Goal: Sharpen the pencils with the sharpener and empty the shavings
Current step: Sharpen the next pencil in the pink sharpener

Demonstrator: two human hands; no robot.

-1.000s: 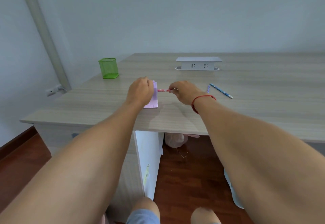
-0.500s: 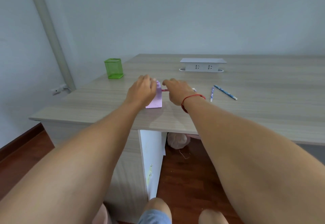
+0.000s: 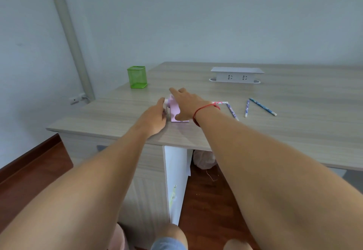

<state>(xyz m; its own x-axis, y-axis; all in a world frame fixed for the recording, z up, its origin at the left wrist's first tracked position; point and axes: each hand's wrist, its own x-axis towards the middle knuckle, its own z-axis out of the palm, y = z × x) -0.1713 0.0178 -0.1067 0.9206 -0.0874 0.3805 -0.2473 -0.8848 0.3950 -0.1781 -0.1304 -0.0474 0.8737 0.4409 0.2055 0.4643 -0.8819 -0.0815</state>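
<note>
Near the table's front edge, the right hand rests straight-fingered on the pink sharpener, the left hand's grip unclear beside it; pencils lie nearby, so sharpening and emptying likely remain.

Pink sharpener, green mesh cup
</note>
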